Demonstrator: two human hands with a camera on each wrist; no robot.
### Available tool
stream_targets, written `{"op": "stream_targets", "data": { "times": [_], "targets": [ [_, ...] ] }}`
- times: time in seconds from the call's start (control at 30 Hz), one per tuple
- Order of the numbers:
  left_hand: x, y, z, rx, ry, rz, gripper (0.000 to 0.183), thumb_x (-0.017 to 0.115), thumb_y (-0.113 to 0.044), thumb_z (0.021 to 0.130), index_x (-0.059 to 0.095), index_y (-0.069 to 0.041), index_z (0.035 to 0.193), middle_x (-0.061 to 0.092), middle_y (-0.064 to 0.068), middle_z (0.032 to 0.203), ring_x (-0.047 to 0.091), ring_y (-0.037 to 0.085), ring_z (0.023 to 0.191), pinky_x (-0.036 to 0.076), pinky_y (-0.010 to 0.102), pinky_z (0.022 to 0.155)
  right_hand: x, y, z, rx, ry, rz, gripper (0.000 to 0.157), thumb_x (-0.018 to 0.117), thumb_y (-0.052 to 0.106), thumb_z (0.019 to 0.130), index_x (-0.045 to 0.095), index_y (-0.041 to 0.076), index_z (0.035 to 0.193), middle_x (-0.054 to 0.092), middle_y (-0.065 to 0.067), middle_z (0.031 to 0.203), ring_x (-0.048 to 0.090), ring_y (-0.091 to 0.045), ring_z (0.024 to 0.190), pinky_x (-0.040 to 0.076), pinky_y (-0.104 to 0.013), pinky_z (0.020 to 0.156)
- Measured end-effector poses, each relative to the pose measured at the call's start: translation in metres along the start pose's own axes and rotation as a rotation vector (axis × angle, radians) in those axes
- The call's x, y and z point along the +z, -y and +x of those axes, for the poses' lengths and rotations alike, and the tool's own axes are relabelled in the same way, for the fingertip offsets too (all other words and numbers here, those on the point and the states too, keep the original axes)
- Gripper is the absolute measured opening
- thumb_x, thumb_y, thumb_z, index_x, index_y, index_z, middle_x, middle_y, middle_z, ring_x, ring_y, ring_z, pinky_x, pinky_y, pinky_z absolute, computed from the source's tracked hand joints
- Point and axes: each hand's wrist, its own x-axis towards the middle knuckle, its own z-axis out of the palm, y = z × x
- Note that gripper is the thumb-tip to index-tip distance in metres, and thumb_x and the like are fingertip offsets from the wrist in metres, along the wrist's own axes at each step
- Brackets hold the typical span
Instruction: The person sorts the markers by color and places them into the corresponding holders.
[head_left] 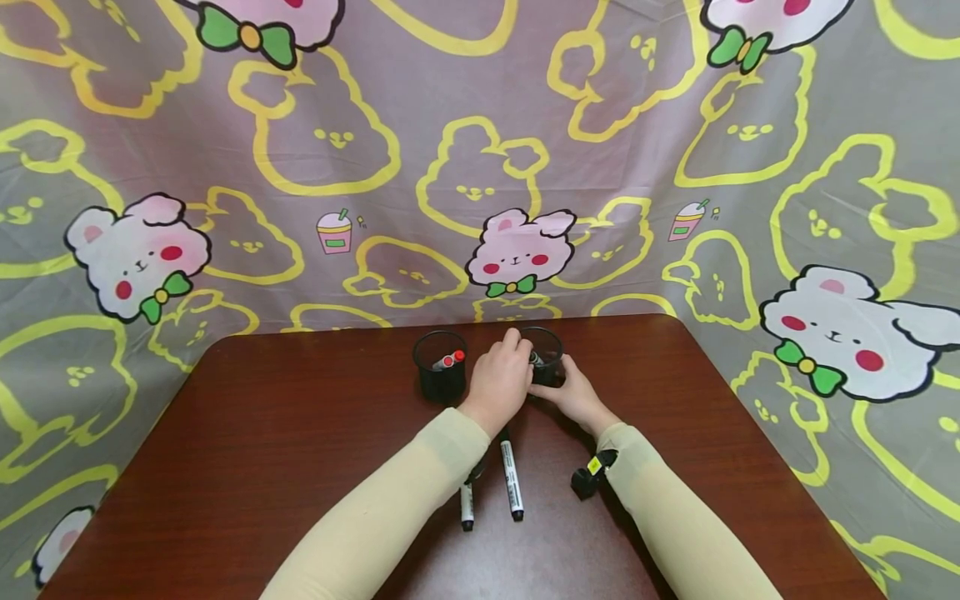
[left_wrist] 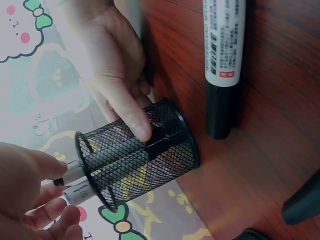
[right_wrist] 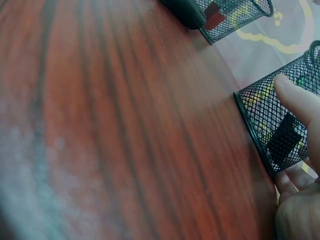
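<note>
A black mesh pen cup [head_left: 553,368] stands toward the back of the table, with my right hand [head_left: 579,398] gripping its side, thumb on the near wall. Over its rim is my left hand [head_left: 497,382], which pinches the end of a whiteboard marker [left_wrist: 75,171] whose body is down inside the cup. A second marker [left_wrist: 80,192] leans in the same cup, close to the left fingers. Through the mesh, dark caps show near the cup's bottom in the left wrist view.
To the left is another mesh cup [head_left: 441,387] holding red-ended markers [head_left: 454,358]. Two white markers with black caps, one [head_left: 512,481] beside another [head_left: 467,507], lie on the brown table [head_left: 300,442] below my hands. A patterned cloth [head_left: 420,150] hangs behind.
</note>
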Motion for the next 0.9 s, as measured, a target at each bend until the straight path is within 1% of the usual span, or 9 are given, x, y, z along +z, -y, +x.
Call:
{"op": "stream_targets", "data": {
  "times": [0.17,0.33,0.43,0.7,0.9],
  "targets": [
    [-0.01,-0.001,-0.003,0.006,-0.002,-0.042,0.035,0.073,-0.024,0.097,0.065,-0.005,0.126,0.057,0.01,0.116,0.066,0.021,0.088,0.061,0.036,0.071,0.001,0.0,0.001,-0.01,0.001,-0.003,0.078,0.087,0.032,0.085,0.044,0.012,0.146,0.057,-0.016,0.137,0.053,-0.033,0.13,0.042,-0.054,0.111],
    [-0.02,0.0,-0.007,0.013,-0.032,-0.061,0.032,0.072,-0.024,0.098,0.066,-0.007,0.123,0.058,0.009,0.114,0.066,0.021,0.087,0.06,0.036,0.069,0.001,0.0,0.001,0.001,-0.007,0.002,0.077,0.087,0.031,0.084,0.044,0.013,0.145,0.057,-0.015,0.139,0.053,-0.032,0.132,0.041,-0.053,0.111],
    [-0.026,0.001,-0.011,0.013,-0.052,-0.072,0.029,0.073,-0.024,0.097,0.066,-0.007,0.12,0.058,0.008,0.113,0.066,0.021,0.086,0.06,0.036,0.068,0.002,0.0,0.001,-0.005,-0.009,0.002,0.077,0.087,0.031,0.084,0.044,0.012,0.145,0.057,-0.016,0.14,0.053,-0.033,0.133,0.042,-0.053,0.111],
    [-0.043,0.002,-0.026,0.016,-0.095,-0.094,0.029,0.075,-0.023,0.096,0.067,-0.007,0.118,0.059,0.009,0.111,0.066,0.022,0.084,0.06,0.034,0.068,0.003,-0.001,0.0,0.0,-0.009,0.018,0.074,0.087,0.028,0.084,0.045,0.013,0.143,0.059,-0.015,0.14,0.054,-0.032,0.132,0.042,-0.052,0.111],
    [-0.052,0.007,-0.039,0.019,-0.117,-0.099,0.029,0.077,-0.022,0.094,0.068,-0.007,0.117,0.06,0.008,0.108,0.066,0.021,0.082,0.059,0.033,0.067,0.003,0.0,-0.001,0.012,-0.012,0.014,0.076,0.087,0.029,0.084,0.044,0.014,0.145,0.058,-0.016,0.142,0.054,-0.033,0.133,0.041,-0.054,0.113]
  ]
}}
